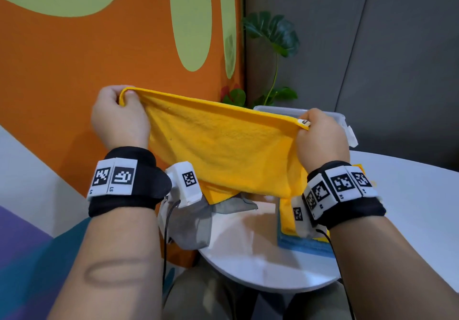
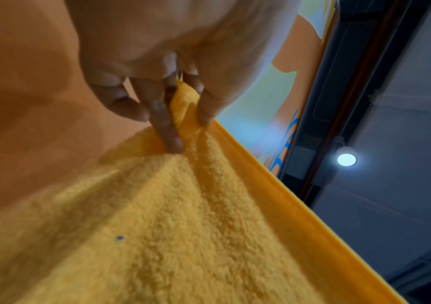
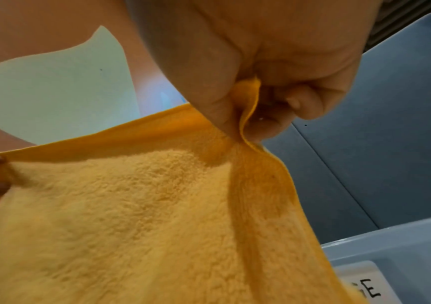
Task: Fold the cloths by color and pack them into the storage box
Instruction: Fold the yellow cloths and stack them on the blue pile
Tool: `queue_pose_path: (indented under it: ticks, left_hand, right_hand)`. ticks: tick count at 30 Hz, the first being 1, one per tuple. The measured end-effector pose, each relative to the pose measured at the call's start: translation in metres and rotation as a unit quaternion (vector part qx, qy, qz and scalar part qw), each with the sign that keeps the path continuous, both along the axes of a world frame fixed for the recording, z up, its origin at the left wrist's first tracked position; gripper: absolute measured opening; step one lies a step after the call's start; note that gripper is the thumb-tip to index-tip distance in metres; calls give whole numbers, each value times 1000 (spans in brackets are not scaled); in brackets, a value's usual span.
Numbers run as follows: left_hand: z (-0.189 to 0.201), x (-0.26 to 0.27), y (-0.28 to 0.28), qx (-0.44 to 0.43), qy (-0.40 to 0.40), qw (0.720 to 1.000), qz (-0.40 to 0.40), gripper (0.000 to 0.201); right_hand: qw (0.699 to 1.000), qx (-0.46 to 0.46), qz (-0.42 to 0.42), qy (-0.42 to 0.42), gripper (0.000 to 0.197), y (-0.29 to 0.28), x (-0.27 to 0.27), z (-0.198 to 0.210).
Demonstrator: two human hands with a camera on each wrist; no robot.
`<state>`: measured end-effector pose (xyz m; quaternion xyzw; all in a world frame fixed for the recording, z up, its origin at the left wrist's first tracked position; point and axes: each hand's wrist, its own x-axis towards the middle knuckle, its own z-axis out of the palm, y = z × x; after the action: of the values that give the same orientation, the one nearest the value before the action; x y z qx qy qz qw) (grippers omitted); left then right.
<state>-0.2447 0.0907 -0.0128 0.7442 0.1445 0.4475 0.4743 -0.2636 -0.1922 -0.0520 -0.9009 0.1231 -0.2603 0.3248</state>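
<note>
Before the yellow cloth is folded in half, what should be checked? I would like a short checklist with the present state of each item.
1. Left hand pinches a top corner of the yellow cloth: ok.
2. Right hand pinches the other top corner, by the label: ok.
3. Top edge pulled straight between both hands: ok.
4. Lower edge hanging free and even: cannot tell, the wrists hide it.
5. Free space on the white table to lay the fold: ok, between the grey cloth and the folded pile.
6. Storage box open: cannot tell.
</note>
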Motion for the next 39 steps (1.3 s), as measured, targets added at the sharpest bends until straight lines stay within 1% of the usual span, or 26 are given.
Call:
queue_pose_path:
  ticks: [4, 6, 9, 11, 13, 15, 16, 19, 21, 24, 26, 28, 32, 35, 37, 39]
  left_hand:
    - [-5, -2, -6, -4, -8, 1000, 8, 12]
    - [-7, -3, -8, 1, -11, 1000, -6, 14]
    - [-9, -2, -13, 17, -4, 998, -55, 18]
    - [-11, -5, -25, 38, 4, 992, -119, 14]
    - [-13, -10, -41, 46, 4, 971, -235, 18]
    - [-16, -16, -56, 83, 26, 940, -330, 22]
    - [-19, -17, -62, 113, 39, 926, -358, 22]
    - [-25, -17, -75, 184, 68, 897, -396, 28]
    - [-28, -17, -82, 176, 79, 883, -427, 31]
    - [-28, -21, -91, 120, 86, 865, -480, 23]
    - [-29, -21, -93, 113, 85, 863, -486, 21]
    - [-30, -19, -94, 107, 80, 863, -487, 21]
    - [-31, -18, -95, 111, 72, 866, -482, 19]
    - [-29, -18, -95, 149, 61, 867, -472, 17]
    - [-27, -18, -95, 195, 49, 866, -458, 25]
    - [-25, -18, -96, 221, 40, 869, -440, 26]
  right_hand:
    - [999, 30, -13, -29, 32, -2, 0, -2]
    - [997, 51, -25, -56, 28, -4, -1, -2]
    - [993, 70, -27, -93, 25, -5, -1, -3]
    - [990, 93, -6, -103, 24, -2, 0, -3]
    - [987, 116, 31, -110, 23, 4, 0, -4]
    - [983, 127, 79, -108, 24, 10, 1, -5]
    - [980, 128, 106, -106, 25, 12, 1, -6]
    - [969, 128, 192, -92, 33, 18, -2, -6]
    - [956, 135, 249, -78, 34, 20, -5, -6]
    - [935, 149, 317, -63, 33, 21, -7, -5]
    - [919, 176, 348, -66, 33, 24, -8, -4]
    - [909, 204, 356, -74, 32, 25, -8, -4]
    - [920, 205, 322, -88, 29, 23, -5, -3]
    - [918, 201, 331, -83, 24, 24, -5, -2]
    - [907, 217, 353, -77, 22, 26, -5, 0]
    - [898, 228, 368, -74, 22, 27, -6, 2]
